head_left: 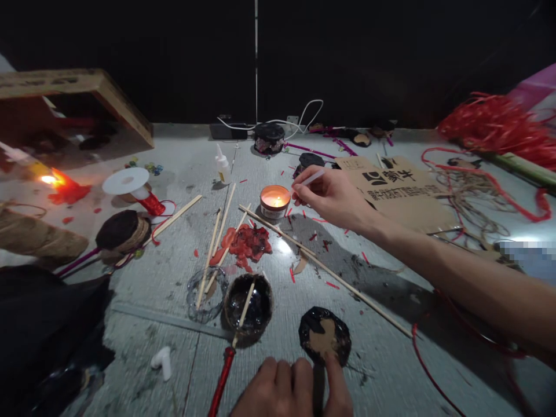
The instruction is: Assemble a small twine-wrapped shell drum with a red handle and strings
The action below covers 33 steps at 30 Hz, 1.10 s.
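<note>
While the candle (pixel 275 200) burns in its tin, a whitish stick is held close

Right hand (pixel 321 188): fingers pinch the whitish stick (pixel 313 176) just beside the tin; flame and wax inside. Left hand (pixel 289 388): one finger on the black disc (pixel 325 337), nearer edge of worktop (pixel 165 324); others curled, grip cannot be told. Round pot (pixel 263 289): glossy dark inside, pale wooden stick (pixel 247 304) across its rim. Clear dish (pixel 191 295) beside it, stick ends over it.

A slim whitish stick (pixel 311 178) is tilted beside a lit candle (pixel 274 201). A roundish, glossy black disc (pixel 325 336) with a brown patch lies flat on the table (pixel 143 347).
</note>
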Tool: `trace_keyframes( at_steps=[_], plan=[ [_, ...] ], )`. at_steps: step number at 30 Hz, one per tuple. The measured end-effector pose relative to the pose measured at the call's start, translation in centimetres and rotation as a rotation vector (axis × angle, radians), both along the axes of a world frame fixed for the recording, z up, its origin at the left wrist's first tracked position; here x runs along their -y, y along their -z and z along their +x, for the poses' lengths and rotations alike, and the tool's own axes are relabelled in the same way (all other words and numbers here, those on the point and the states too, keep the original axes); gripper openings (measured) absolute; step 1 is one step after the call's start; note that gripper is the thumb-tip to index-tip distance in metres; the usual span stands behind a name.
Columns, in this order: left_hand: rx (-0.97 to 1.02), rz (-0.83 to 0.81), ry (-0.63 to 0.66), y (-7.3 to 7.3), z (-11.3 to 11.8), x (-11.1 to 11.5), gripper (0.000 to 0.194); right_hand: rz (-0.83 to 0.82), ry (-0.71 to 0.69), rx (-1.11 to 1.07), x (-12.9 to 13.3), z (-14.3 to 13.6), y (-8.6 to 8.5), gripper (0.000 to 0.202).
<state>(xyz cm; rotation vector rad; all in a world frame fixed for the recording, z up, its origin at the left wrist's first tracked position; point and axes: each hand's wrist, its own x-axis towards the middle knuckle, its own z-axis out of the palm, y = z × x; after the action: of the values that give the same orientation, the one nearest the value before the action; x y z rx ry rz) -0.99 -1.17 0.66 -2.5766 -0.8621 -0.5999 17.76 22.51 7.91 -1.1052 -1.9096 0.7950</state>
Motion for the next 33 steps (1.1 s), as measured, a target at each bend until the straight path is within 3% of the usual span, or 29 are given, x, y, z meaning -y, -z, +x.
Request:
trace_keyframes(
  at_steps=[4, 8, 11, 14, 21, 33],
  plan=[
    [0.01, 0.006, -0.002, -0.6, 0.2, -0.2, 0.034, 0.078, 0.02, -0.102, 2.9, 1.1, -1.1, 0.01],
    [0.027, -0.008, -0.01, -0.7, 0.5, -0.2, 0.036, 0.086, -0.017, -0.023, 9.1, 3.6, -1.7, 0.007],
    [0.049, -0.022, -0.012, -0.6, 0.6, -0.3, 0.038, 0.072, -0.032, 0.111, 13.7, 5.2, -0.9, 0.007],
    [0.028, -0.041, -0.009, -0.5, 0.5, -0.3, 0.04, 0.0, -0.049, 0.118, 16.5, 5.9, 0.4, 0.008],
    [-0.001, -0.046, 0.007, -0.4, 0.3, -0.3, 0.04, -0.087, -0.12, 0.118, 17.8, 5.2, 1.9, 0.009],
    [-0.078, -0.064, 0.0, -0.7, 0.2, 0.0, 0.03, -0.043, -0.319, 0.245, 18.8, 5.0, 0.2, 0.021]
  ],
)
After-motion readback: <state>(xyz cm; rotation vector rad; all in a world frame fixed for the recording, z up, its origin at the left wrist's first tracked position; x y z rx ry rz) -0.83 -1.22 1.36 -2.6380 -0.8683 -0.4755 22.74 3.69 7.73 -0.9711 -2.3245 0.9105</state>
